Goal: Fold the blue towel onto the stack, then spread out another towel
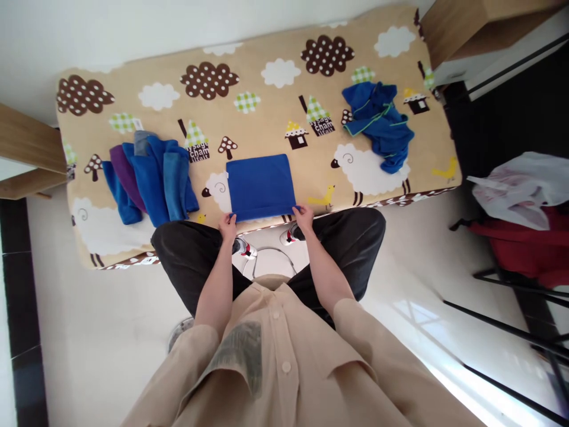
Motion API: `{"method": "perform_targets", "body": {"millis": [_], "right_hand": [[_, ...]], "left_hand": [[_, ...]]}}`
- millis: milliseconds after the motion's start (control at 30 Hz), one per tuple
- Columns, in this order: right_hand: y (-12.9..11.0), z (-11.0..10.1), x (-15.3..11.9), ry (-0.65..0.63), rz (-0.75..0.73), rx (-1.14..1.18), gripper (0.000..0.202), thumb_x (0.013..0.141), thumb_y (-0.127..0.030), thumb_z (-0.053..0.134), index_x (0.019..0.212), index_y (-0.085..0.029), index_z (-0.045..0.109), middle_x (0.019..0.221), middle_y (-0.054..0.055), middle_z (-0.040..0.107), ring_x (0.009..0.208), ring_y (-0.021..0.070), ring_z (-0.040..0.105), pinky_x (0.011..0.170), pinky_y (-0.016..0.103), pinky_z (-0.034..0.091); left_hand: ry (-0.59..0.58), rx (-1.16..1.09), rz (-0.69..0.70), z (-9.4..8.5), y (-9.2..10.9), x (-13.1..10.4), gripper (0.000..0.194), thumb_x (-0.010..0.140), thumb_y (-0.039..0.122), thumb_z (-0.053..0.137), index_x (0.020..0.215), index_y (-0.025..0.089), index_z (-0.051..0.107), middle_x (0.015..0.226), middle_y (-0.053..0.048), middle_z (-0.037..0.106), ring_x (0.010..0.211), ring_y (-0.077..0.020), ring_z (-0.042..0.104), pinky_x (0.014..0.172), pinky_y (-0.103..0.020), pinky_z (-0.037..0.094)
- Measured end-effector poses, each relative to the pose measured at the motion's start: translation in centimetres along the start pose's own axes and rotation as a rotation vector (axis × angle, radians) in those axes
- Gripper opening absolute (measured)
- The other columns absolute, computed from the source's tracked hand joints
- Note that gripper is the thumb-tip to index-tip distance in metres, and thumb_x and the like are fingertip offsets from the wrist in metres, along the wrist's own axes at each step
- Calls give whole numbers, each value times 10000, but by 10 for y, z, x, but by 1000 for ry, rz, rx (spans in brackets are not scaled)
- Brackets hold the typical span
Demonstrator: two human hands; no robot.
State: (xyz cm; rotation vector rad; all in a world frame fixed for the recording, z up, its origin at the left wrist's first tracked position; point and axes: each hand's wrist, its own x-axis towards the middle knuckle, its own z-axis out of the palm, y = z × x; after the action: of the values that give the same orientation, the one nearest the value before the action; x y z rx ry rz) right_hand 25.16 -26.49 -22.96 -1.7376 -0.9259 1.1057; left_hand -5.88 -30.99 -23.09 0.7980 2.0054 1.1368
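Observation:
A blue cloth [261, 182], probably a towel, lies flat as a neat rectangle on the patterned bed cover, close to its near edge. My left hand [227, 226] pinches its near left corner, and my right hand [304, 218] pinches the near right corner. Between the two hands the near edge shows a narrow fold. Off to the left sits a bunch of rolled or folded cloths [153, 178] in blue, purple and grey. Over on the right, a crumpled blue cloth [377, 124] with light green edging rests in a loose heap.
The beige bed cover [267, 124] carries sheep, cloud and house prints. Wooden furniture stands at the left [31, 142] and upper right [462, 29]. A white plastic bag [520, 187] lies on red fabric [524, 243] at the right, beside black metal bars [502, 335].

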Motion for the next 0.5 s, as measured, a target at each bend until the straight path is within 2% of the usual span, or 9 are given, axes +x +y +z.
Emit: {"method": "perform_targets", "body": {"millis": [100,167,333,433,500], "right_hand": [[4,2,1,7,23,-1,321,757,-388,740,943,-129,698,981,162,776,939,263,749,958,426,579],[6,3,2,10,5,-14,348,771,-421,735,957,-129,704,986,159,778,933,261,749,957,428,579],[9,4,7,8,-23,-51,384,793,-492,711,929,-133,701,976,159,779,904,255,748,919,405,586],[9,5,10,3,-33,-100,385,816,-514,681,923,-144,696,974,159,779,899,253,744,902,390,583],[8,6,11,3,-37,-148,399,838,-532,659,941,-148,697,983,159,779,914,257,742,903,389,578]], "left_hand": [[4,-25,-28,-1,-1,0,143,877,206,694,1004,139,699,1012,-128,752,986,-213,731,981,-383,579],[-14,-60,-61,0,-1,0,169,881,244,700,1015,141,697,1004,-123,751,975,-214,731,920,-373,607],[-72,-174,-145,0,-2,2,243,909,317,661,1059,126,672,959,-98,727,754,-154,697,723,-306,623],[-77,-85,-125,0,-2,9,262,939,349,610,1083,138,668,933,-78,715,659,-133,648,659,-279,589],[-50,17,-72,1,-1,15,241,942,350,601,1044,145,677,868,-62,702,706,-150,655,715,-278,576]]}}
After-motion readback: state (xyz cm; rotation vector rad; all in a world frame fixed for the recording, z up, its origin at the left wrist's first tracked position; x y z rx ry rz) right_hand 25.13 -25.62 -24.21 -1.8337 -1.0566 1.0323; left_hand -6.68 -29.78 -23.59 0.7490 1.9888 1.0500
